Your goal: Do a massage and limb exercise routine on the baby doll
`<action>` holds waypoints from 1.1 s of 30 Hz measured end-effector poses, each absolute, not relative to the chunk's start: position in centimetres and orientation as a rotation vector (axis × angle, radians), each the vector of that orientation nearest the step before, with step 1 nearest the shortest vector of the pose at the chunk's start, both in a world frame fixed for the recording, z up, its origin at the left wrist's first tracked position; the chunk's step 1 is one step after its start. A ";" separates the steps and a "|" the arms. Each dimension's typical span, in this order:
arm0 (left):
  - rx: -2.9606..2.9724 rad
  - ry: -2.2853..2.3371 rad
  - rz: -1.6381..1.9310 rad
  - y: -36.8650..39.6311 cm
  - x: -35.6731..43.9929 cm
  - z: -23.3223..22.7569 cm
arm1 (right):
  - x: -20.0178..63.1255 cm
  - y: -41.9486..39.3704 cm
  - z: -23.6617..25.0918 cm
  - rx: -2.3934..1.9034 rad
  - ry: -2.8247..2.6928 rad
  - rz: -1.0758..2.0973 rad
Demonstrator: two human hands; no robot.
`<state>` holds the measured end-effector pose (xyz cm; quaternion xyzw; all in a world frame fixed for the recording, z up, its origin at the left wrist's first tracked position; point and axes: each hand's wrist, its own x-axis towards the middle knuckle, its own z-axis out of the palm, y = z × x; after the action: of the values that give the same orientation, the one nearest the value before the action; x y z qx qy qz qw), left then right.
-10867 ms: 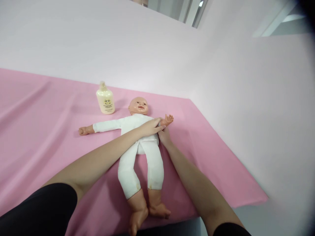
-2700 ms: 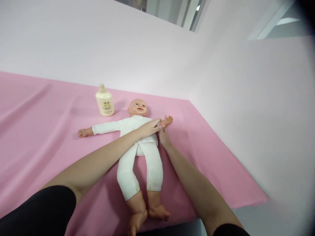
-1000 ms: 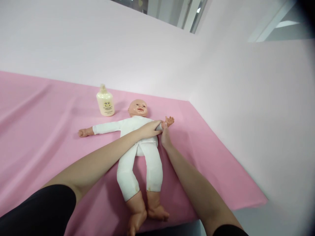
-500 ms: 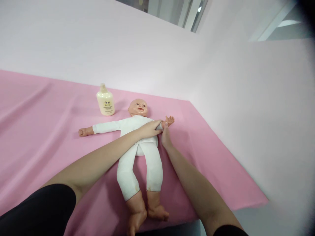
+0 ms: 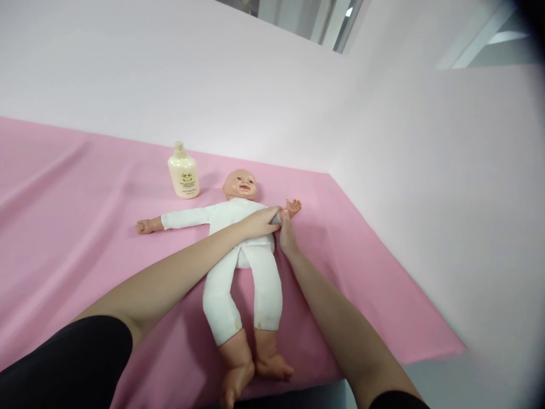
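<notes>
A baby doll [image 5: 238,215] with a white cloth body lies on its back, its head away from me and its feet at the near edge. My left hand [image 5: 260,221] reaches across the doll's belly and is closed around its arm on the right side. Close beside it, my right hand [image 5: 286,232] grips the same arm near the wrist, thumb on top. The doll's small hand [image 5: 293,208] sticks out beyond my fingers. Its other arm [image 5: 185,218] stretches out to the left, untouched. Some of my fingertips are hidden under the arm.
A cream-coloured pump bottle [image 5: 184,173] with a printed label stands left of the doll's head. Pink cloth [image 5: 76,227] with folds covers the table. White walls [image 5: 170,68] border it at the back and right, with a window [image 5: 298,20] high up.
The view has shifted very slightly. Both hands stay on the doll's arm with hardly any movement, and the doll and bottle keep their places.
</notes>
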<state>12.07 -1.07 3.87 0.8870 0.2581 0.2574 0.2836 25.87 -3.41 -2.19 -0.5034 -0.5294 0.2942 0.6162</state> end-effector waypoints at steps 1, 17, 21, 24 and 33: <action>2.375 0.693 0.689 -1.1 12.1 3.8 | 25.9 -3.4 -2.2 -1.162 -1.220 0.678; 2.377 0.704 0.684 -1.2 12.1 4.0 | 25.9 -3.4 -2.0 -1.186 -1.243 0.668; 2.378 0.697 0.688 -1.2 12.1 4.0 | 25.9 -3.4 -2.2 -1.182 -1.244 0.665; 2.380 0.713 0.681 -1.2 12.1 4.0 | 25.9 -3.5 -2.2 -1.179 -1.245 0.659; 2.383 0.717 0.667 -1.3 12.1 4.2 | 25.8 -3.5 -2.1 -1.179 -1.234 0.667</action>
<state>12.07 -1.30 4.18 0.8883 0.2673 0.2485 0.2788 25.83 -3.45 -2.12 -0.5104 -0.5342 0.2890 0.6087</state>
